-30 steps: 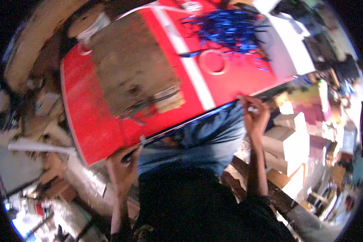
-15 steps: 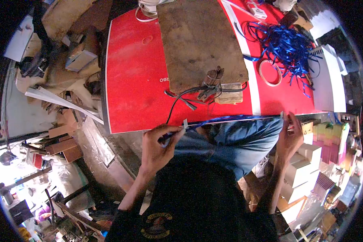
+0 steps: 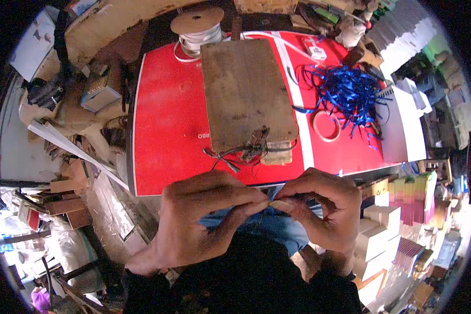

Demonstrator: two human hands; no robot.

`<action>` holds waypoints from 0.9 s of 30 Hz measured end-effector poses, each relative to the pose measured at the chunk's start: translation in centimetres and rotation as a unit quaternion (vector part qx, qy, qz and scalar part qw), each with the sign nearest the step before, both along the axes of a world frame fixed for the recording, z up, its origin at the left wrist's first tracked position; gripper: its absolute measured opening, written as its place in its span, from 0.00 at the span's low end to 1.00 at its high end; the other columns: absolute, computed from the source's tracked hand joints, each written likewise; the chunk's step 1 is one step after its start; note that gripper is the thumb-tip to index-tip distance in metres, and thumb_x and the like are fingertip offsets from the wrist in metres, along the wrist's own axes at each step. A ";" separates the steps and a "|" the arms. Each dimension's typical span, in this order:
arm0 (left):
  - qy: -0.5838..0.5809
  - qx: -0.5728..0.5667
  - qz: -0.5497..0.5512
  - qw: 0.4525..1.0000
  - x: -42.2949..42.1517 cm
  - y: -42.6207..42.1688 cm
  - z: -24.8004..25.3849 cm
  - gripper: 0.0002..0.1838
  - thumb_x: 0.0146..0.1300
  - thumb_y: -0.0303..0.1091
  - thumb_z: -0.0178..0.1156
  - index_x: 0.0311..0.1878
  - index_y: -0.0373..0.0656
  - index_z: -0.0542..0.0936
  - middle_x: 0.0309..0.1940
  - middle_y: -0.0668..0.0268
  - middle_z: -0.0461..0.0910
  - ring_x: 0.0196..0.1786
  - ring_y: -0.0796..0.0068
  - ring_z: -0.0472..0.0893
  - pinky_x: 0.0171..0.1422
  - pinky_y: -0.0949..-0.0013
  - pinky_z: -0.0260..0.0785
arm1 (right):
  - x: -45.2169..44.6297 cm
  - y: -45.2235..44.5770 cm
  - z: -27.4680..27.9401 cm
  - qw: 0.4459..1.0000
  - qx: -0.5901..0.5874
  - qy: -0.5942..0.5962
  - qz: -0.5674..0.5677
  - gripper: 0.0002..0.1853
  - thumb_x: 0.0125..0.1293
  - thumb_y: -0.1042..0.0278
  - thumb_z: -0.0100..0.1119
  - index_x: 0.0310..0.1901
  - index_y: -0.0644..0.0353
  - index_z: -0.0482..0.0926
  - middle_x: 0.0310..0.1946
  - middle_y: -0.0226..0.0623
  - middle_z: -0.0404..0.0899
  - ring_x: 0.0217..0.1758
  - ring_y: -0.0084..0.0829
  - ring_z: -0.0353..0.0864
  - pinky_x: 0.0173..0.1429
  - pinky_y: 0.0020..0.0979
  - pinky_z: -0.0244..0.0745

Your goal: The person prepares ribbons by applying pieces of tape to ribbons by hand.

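My left hand and my right hand meet above my lap, just in front of the table edge. Thumb and forefinger of each are pinched, and the fingertips touch or nearly touch. Something tiny may be between them, too small and covered to name. Behind the hands lies a red sheet with white stripes. On it rests a worn brown board, with dark cords at its near end. A tangled heap of blue ribbon is to the right, beside a tape ring.
At the back stands a spool of white strip. A white box-like stack borders the table's right side. White boxes are piled low on the right. Long white strips jut out at the left.
Both hands have come together from wide apart, where a length of blue ribbon with white end pieces was stretched between them. The view has tilted up, showing more of the spool.
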State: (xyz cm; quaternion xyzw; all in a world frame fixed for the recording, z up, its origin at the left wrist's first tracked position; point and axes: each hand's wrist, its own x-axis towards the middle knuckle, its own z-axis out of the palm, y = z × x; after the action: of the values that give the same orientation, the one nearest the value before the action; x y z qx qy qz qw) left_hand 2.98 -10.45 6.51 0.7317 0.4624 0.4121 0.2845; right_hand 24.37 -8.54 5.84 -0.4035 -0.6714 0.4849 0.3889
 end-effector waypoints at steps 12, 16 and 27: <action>-0.008 -0.023 0.103 0.994 -0.6 8.2 -3.4 0.07 0.61 0.31 0.71 0.41 0.39 0.88 0.36 0.60 0.88 0.38 0.75 0.86 0.42 0.72 0.77 | -1.4 10.5 -3.6 0.992 0.097 -0.073 -0.025 0.07 0.64 0.70 0.68 0.38 0.65 0.85 0.29 0.42 0.85 0.31 0.26 0.85 0.36 0.28 0.76; 0.021 -0.053 0.098 0.994 -1.0 9.3 -4.5 0.08 0.62 0.30 0.70 0.41 0.38 0.88 0.36 0.58 0.88 0.39 0.71 0.87 0.45 0.69 0.77 | -1.7 11.6 -4.5 0.991 0.081 -0.101 -0.021 0.08 0.65 0.68 0.68 0.39 0.64 0.85 0.28 0.41 0.85 0.30 0.25 0.83 0.35 0.29 0.75; 0.029 -0.015 0.121 0.992 -1.6 13.1 -6.2 0.08 0.61 0.30 0.69 0.40 0.38 0.87 0.36 0.56 0.88 0.40 0.66 0.88 0.47 0.66 0.77 | -2.6 15.6 -5.4 0.986 0.097 -0.134 -0.018 0.09 0.64 0.67 0.68 0.38 0.64 0.85 0.30 0.43 0.86 0.32 0.32 0.86 0.38 0.31 0.77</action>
State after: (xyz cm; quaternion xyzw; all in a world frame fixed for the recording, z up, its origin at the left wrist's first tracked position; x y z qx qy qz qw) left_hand 1.39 2.61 0.33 0.6779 0.5618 0.4147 0.2301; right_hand 21.76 7.06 0.42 -0.4370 -0.7539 0.3521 0.3416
